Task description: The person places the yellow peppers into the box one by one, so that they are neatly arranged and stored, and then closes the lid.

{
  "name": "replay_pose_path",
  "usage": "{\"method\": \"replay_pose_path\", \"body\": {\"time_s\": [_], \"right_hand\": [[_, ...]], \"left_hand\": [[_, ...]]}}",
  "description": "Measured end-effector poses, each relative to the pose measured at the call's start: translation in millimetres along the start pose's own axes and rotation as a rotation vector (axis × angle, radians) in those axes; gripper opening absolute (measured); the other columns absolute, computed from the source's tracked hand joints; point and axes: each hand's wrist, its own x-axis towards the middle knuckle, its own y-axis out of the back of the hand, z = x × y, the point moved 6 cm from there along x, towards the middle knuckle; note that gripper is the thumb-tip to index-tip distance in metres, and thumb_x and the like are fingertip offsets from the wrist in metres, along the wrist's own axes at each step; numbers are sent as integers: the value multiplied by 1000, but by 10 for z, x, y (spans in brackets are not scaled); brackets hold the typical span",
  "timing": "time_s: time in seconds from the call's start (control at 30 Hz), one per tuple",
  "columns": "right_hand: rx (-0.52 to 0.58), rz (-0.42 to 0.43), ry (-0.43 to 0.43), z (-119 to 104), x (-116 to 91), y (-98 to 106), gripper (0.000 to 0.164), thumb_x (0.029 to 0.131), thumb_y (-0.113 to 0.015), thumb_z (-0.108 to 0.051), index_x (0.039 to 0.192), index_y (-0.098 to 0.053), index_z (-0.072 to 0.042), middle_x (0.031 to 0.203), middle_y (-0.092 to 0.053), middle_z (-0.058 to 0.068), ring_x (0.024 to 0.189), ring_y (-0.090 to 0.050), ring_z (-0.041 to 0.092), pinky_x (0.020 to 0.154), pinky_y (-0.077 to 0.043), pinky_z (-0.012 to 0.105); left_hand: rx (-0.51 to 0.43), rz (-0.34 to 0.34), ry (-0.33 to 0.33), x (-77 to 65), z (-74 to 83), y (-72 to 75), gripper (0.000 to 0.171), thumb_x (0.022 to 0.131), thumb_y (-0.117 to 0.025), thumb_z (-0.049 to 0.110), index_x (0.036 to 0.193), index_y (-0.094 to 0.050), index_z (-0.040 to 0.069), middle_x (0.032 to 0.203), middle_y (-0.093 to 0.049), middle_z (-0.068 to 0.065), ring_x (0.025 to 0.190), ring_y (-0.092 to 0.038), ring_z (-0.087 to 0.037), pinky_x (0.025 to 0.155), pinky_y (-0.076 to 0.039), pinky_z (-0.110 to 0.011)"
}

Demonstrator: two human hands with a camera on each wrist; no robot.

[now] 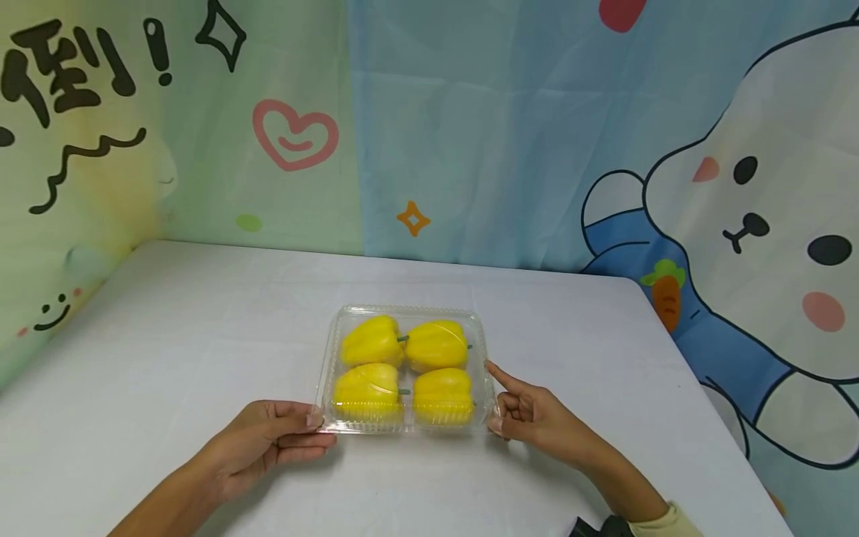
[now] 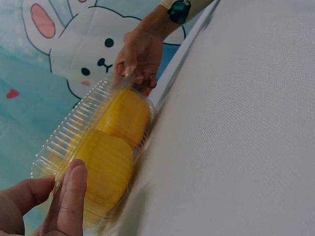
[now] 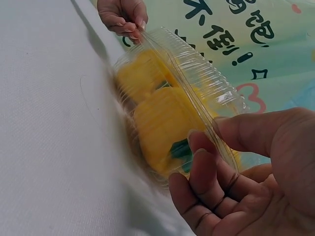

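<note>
A clear plastic clamshell box [image 1: 406, 428] with its lid down holds several yellow bell peppers [image 1: 372, 341] with green stems, laid out in two rows. My left hand [image 1: 262, 447] pinches the box's near left corner between thumb and fingers. At the near right corner, my right hand [image 1: 543, 421] pinches the rim, its index finger reaching up along the side. In the left wrist view, the ribbed lid [image 2: 74, 125] and rim sit between the left thumb and fingers. The right wrist view shows the right thumb and fingers on the rim [image 3: 197, 105]. Whether the box's underside touches the table cannot be told.
A white-covered table [image 1: 201, 335] spreads around the box. Behind it hangs a printed curtain [image 1: 470, 149] with cartoon drawings. The table's right edge slopes down past a printed white bear. A dark device [image 1: 600, 526] is on the right wrist.
</note>
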Motion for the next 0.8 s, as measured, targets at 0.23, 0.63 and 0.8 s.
{"method": "replay_pose_path", "body": {"time_s": [0.23,0.63,0.8], "right_hand": [[0,1,-8,0,-11,-1,79,93,-66,-8,156,-18,-7,83,-55,15,73,-55,14,70,-53,27],[-22,-25,-27,18,-15,16,78,94,-64,-10,156,-17,-8,87,-58,16,76,-57,16,75,-52,25],[-134,-76,-31,0,-25,37,78,97,-62,-15,157,-13,-10,87,-60,14,76,-58,26,71,-50,26]], "left_hand": [[-12,1,6,-2,-19,8,28,94,-61,3,116,-53,-12,102,-69,-18,95,-69,-29,85,-53,-38],[-5,-58,21,-19,-63,-5,26,96,-60,6,116,-57,-11,105,-69,-21,95,-69,-26,85,-53,-35],[60,-59,12,-11,-68,11,26,97,-60,12,114,-59,-8,104,-69,-22,93,-70,-27,85,-53,-38]]}}
